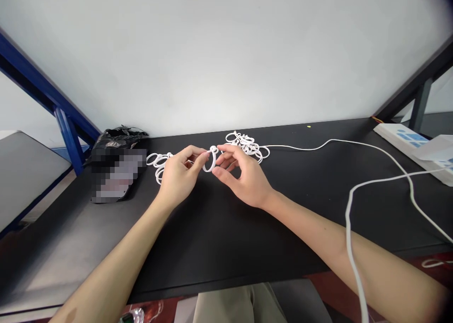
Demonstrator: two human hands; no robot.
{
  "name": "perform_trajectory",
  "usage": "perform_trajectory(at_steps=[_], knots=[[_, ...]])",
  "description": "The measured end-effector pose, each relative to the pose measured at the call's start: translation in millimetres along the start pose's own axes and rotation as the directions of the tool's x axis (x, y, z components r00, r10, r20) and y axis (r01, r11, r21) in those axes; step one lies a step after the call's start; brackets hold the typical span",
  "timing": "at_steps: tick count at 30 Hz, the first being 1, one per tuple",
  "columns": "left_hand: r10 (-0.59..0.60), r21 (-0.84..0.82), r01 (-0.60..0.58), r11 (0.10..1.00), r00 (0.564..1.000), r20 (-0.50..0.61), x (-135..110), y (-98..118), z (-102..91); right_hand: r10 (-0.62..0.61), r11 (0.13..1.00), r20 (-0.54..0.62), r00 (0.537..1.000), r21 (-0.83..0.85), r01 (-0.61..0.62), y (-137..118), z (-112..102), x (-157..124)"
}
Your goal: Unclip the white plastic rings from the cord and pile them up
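My left hand point(179, 173) pinches a white ring point(213, 161) with a small round bump on its top, held upright above the black table. Thumb and forefinger are closed on the ring's left side. Close on the other side is my right hand point(245, 176), its fingers curved and apart. Its fingertips are beside the ring; whether they touch it I cannot tell. Several white rings point(160, 161) lie just left of my left hand, partly hidden by it. A heap of similar white rings point(249, 146) sits behind my right hand.
On the left of the black table point(212, 247) lies a black plastic bag point(118, 141) with a blurred label. A white cable point(348, 205) runs over the right side and across my right forearm. A white and blue box point(412, 141) is at the right edge. Blue frame bars point(65, 125) stand left.
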State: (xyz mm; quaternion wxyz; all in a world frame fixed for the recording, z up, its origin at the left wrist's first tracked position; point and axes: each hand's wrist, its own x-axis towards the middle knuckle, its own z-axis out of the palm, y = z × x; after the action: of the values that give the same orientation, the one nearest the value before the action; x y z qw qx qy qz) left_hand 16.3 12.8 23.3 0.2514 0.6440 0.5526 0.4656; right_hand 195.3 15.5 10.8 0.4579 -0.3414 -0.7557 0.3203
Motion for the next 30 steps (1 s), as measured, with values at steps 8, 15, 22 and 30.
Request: perform_trajectory(at_steps=[8,15,22,30], knots=[[-0.032,0.074,0.024,0.997,0.994,0.103,-7.0,10.9,1.8,0.051,0.999,0.010,0.999,0.015,-0.052,2.8,-2.2,3.8],[0.026,-0.105,-0.011,0.994,0.989,0.146,-9.6,8.9,3.6,0.037,0.999,0.005,0.999,-0.002,-0.037,6.2,-3.1,6.6],[0.059,-0.087,-0.051,0.995,0.994,0.091,-5.7,4.8,2.8,-0.014,0.998,0.022,1.000,-0.062,0.016,8.1,-3.6,7.2],[0.038,-0.151,-0.027,0.988,0.997,0.071,-3.5,3.4,1.1,-0.028,1.000,-0.012,1.000,0.006,0.028,4.9,-5.8,5.9]])
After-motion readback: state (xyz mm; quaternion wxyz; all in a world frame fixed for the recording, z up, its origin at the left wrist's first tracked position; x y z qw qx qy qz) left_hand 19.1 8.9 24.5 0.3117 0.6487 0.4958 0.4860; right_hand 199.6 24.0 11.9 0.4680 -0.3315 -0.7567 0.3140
